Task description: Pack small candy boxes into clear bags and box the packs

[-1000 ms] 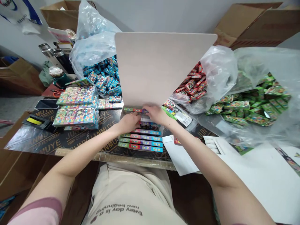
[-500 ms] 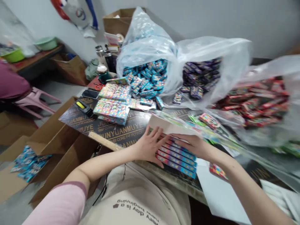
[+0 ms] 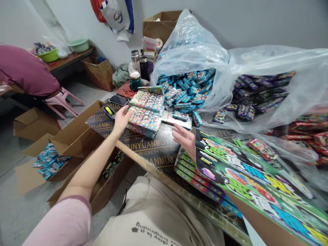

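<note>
My left hand (image 3: 122, 119) is at the left edge of a stack of clear-wrapped, colourful candy packs (image 3: 145, 119); its fingers are apart, slightly bent, and seem to touch the stack. My right hand (image 3: 185, 139) holds nothing, its fingers stretched toward the stack. A green and black printed cardboard lid (image 3: 238, 171) slants over my right wrist and forearm, hiding most of them. Beneath it, a display box (image 3: 202, 184) shows parallel strips in green, red, purple and blue, parted by dark slots.
Clear plastic bags hold blue candy packs (image 3: 189, 89), purple packs (image 3: 256, 92) and red packs (image 3: 310, 136). A phone (image 3: 118, 99), a black device (image 3: 109, 111) and red scissors (image 3: 128, 92) lie at the table's left. Open cartons (image 3: 77, 136) stand below. A person (image 3: 28, 71) sits far left.
My left hand has left the display box and moved up-left to the candy stack. My right hand has shifted off the strips, and the printed lid now covers my right forearm. The view has turned left.
</note>
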Demonstrator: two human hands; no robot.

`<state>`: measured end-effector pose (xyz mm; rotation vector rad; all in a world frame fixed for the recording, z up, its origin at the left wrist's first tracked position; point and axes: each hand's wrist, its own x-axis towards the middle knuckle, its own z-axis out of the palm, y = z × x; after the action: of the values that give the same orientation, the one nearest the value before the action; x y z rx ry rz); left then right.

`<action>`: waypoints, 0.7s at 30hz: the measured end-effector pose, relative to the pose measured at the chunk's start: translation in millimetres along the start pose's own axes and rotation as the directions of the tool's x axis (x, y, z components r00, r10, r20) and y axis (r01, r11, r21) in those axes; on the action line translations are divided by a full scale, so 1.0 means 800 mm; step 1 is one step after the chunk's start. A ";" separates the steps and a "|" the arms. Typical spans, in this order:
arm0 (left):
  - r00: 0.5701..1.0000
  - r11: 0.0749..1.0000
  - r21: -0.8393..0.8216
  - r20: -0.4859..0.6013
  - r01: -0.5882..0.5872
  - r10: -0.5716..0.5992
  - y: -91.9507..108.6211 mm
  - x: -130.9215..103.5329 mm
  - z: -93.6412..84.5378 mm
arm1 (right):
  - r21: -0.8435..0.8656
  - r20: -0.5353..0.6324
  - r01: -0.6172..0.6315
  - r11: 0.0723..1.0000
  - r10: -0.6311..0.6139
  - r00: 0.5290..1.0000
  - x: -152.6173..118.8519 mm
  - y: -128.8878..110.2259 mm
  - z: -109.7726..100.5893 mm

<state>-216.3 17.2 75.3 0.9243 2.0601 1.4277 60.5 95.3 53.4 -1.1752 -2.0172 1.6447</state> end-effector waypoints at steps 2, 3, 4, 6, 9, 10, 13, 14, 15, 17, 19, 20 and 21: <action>0.982 0.985 -0.030 0.097 0.167 -0.164 -0.015 0.039 -0.020 | 0.178 0.082 -0.135 0.975 0.123 0.989 0.023 -0.026 0.016; 0.961 0.973 -0.023 0.161 0.231 -0.224 -0.022 0.052 -0.025 | 0.221 0.134 -0.218 0.950 0.192 0.972 0.035 -0.038 0.022; 0.938 0.960 -0.010 0.215 0.279 -0.271 -0.028 0.062 -0.028 | 0.249 0.180 -0.294 0.923 0.255 0.950 0.047 -0.048 0.028; 0.880 0.925 0.018 0.300 0.380 -0.367 -0.037 0.071 -0.027 | 0.292 0.207 -0.411 0.864 0.362 0.909 0.069 -0.059 0.038; 0.805 0.873 0.064 0.362 0.483 -0.471 -0.045 0.076 -0.025 | 0.328 0.210 -0.504 0.799 0.459 0.863 0.092 -0.059 0.045; 0.784 0.859 0.077 0.375 0.506 -0.495 -0.046 0.077 -0.024 | 0.331 0.210 -0.518 0.789 0.474 0.855 0.097 -0.056 0.046; 0.733 0.827 0.098 0.414 0.553 -0.539 -0.053 0.078 -0.025 | 0.354 0.234 -0.515 0.781 0.459 0.857 0.104 -0.045 0.045; 0.722 0.822 0.098 0.428 0.561 -0.543 -0.056 0.077 -0.025 | 0.359 0.248 -0.509 0.782 0.446 0.860 0.105 -0.041 0.044; 0.715 0.820 0.092 0.441 0.565 -0.543 -0.058 0.075 -0.024 | 0.360 0.261 -0.508 0.783 0.438 0.860 0.105 -0.039 0.043; 0.708 0.820 0.071 0.466 0.568 -0.531 -0.062 0.070 -0.022 | 0.353 0.287 -0.515 0.781 0.434 0.854 0.102 -0.035 0.039; 0.705 0.824 0.042 0.494 0.565 -0.509 -0.064 0.061 -0.018 | 0.351 0.295 -0.533 0.770 0.450 0.843 0.097 -0.034 0.035; 0.702 0.826 0.026 0.513 0.563 -0.495 -0.063 0.057 -0.016 | 0.349 0.304 -0.539 0.766 0.452 0.839 0.093 -0.035 0.032; 0.698 0.828 0.011 0.532 0.560 -0.479 -0.062 0.052 -0.014 | 0.347 0.312 -0.529 0.774 0.437 0.844 0.088 -0.035 0.030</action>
<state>-264.9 29.5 33.3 0.5071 1.5911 0.8829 -10.7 129.9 53.3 -1.4770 -1.3891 2.4029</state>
